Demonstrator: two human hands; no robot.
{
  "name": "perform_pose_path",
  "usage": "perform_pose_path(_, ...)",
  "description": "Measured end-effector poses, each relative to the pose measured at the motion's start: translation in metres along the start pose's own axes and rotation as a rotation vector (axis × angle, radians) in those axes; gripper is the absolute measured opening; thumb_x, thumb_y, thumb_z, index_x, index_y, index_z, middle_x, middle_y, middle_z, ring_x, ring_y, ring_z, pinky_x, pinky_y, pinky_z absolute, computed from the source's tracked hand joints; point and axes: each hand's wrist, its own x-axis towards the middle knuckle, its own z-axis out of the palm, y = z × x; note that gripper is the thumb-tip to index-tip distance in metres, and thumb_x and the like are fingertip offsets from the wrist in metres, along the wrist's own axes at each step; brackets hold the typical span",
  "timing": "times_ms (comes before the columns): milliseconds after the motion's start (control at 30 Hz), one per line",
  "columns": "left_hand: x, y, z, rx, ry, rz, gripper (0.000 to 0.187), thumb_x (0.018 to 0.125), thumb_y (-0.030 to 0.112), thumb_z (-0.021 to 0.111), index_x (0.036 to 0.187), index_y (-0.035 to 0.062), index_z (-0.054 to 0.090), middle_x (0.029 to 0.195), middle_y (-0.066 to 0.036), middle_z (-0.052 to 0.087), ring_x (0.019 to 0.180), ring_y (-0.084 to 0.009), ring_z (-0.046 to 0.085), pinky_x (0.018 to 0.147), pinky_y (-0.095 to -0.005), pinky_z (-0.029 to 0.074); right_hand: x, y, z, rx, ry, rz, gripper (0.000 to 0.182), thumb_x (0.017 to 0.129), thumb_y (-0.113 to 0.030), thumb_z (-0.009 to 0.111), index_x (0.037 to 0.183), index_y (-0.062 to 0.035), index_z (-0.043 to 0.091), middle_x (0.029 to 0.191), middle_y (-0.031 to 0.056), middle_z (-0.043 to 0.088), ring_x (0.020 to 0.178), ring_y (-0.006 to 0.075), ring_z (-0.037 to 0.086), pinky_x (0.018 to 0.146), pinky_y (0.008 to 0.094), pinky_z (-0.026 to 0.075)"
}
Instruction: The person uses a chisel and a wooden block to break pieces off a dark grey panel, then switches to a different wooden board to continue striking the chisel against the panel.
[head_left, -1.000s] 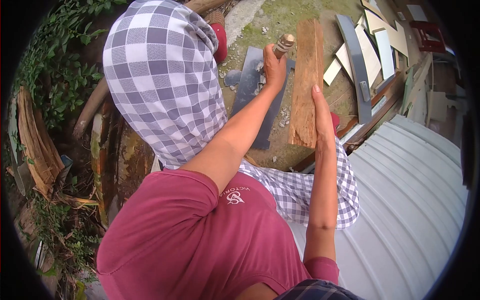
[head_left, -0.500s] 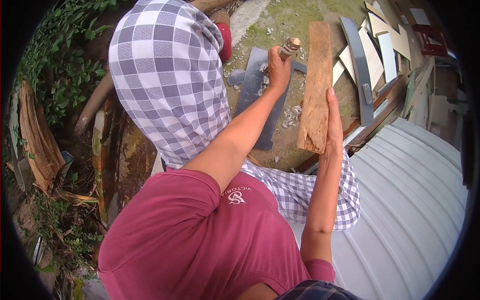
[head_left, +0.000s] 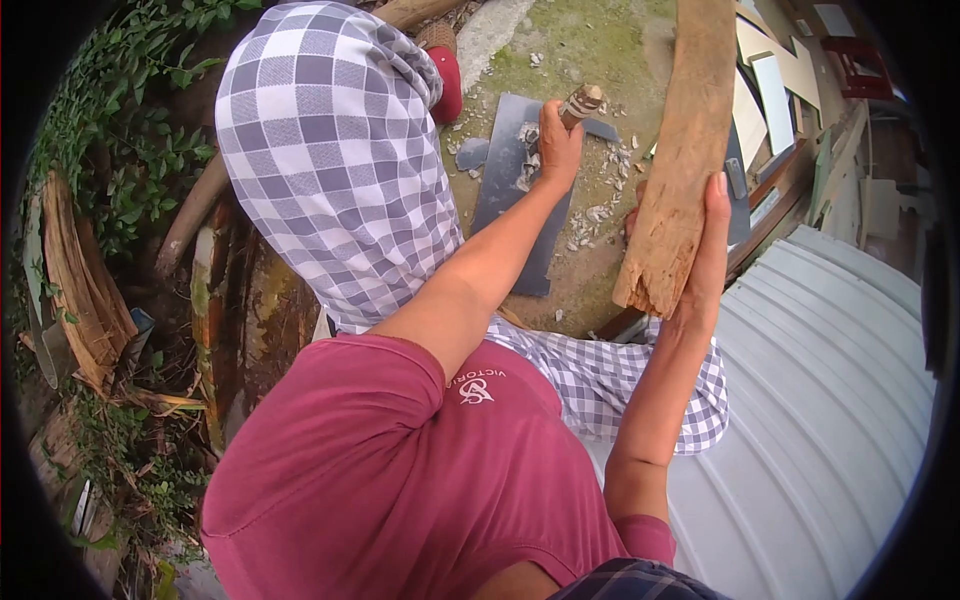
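My left hand [head_left: 558, 150] is closed round the wooden handle [head_left: 583, 100] of a tool, pale bands near its end. The tool's working part is hidden below the fist. Beneath it lies a dark grey board [head_left: 525, 240] with whitish broken bits on top. My right hand [head_left: 708, 250] grips a weathered wooden plank [head_left: 690, 130] near its ragged lower end. The thumb lies along the right edge and fingertips show at the left edge. This plank is raised and tilted, its far end running out of the top of the view.
Crumbled fragments [head_left: 600, 215] scatter over the mossy ground [head_left: 590, 50]. Cut board pieces [head_left: 775, 100] are piled at the upper right, near a dark red stool [head_left: 858, 68]. Ribbed metal sheet [head_left: 800, 400] spans the right side. Leafy plants [head_left: 130, 110] and split wood [head_left: 80, 285] line the left.
My right hand has moved the plank to the right and up; it appears larger and more tilted, covering part of the board pile. My left hand has barely shifted.
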Motion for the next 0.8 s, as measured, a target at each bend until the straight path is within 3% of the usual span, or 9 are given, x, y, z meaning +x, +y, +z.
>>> perform_pose_path(100, -0.001, 0.001, 0.0, 0.006, -0.013, 0.017, 0.044, 0.076, -0.003, 0.062, 0.114, 0.0019, 0.04, 0.105, -0.022, 0.049, 0.101, -0.042, 0.05, 0.086, -0.0452, 0.041, -0.006, -0.022, 0.001, 0.122, 0.006, -0.188, 0.056, 0.092, -0.054, 0.049, 0.113, -0.0023, 0.05, 0.088, 0.015, 0.059, 0.061, 0.0205, 0.059, 0.052, 0.0299, 0.052)
perform_pose_path(200, -0.001, 0.003, 0.001, -0.028, -0.049, -0.036, 0.044, 0.076, -0.003, 0.062, 0.114, 0.0024, 0.04, 0.105, -0.023, 0.048, 0.101, -0.0424, 0.05, 0.086, -0.0459, 0.041, 0.001, -0.006, -0.002, 0.058, 0.066, -0.207, 0.057, 0.091, -0.055, 0.048, 0.114, -0.0028, 0.048, 0.088, 0.0154, 0.058, 0.059, 0.0213, 0.058, 0.051, 0.0302, 0.051)
perform_pose_path(267, 0.0, 0.009, -0.001, 0.069, -0.014, 0.069, 0.041, 0.08, 0.004, 0.063, 0.115, 0.0034, 0.041, 0.107, -0.021, 0.052, 0.099, -0.0401, 0.054, 0.083, -0.0444, 0.044, -0.002, 0.006, 0.004, 0.031, 0.074, -0.176, 0.059, 0.091, -0.055, 0.049, 0.116, -0.0023, 0.046, 0.088, 0.0161, 0.058, 0.063, 0.0224, 0.059, 0.055, 0.0315, 0.051)
perform_pose_path(367, 0.005, 0.012, -0.003, 0.041, -0.013, 0.068, 0.043, 0.078, 0.0, 0.062, 0.115, 0.0031, 0.04, 0.107, -0.022, 0.049, 0.101, -0.0422, 0.051, 0.085, -0.0459, 0.042, -0.006, 0.023, 0.0, 0.083, 0.047, -0.047, 0.06, 0.091, -0.056, 0.049, 0.117, -0.0017, 0.045, 0.089, 0.0176, 0.058, 0.072, 0.0237, 0.06, 0.061, 0.033, 0.052)
perform_pose_path(800, 0.005, 0.008, -0.001, 0.04, -0.004, 0.074, 0.048, 0.074, -0.005, 0.064, 0.114, 0.0027, 0.039, 0.107, -0.023, 0.047, 0.102, -0.0441, 0.049, 0.086, -0.0468, 0.041, -0.003, 0.016, -0.017, 0.054, 0.147, -0.165, 0.058, 0.091, -0.055, 0.048, 0.116, -0.0024, 0.048, 0.088, 0.0157, 0.059, 0.063, 0.0242, 0.061, 0.053, 0.0313, 0.053)
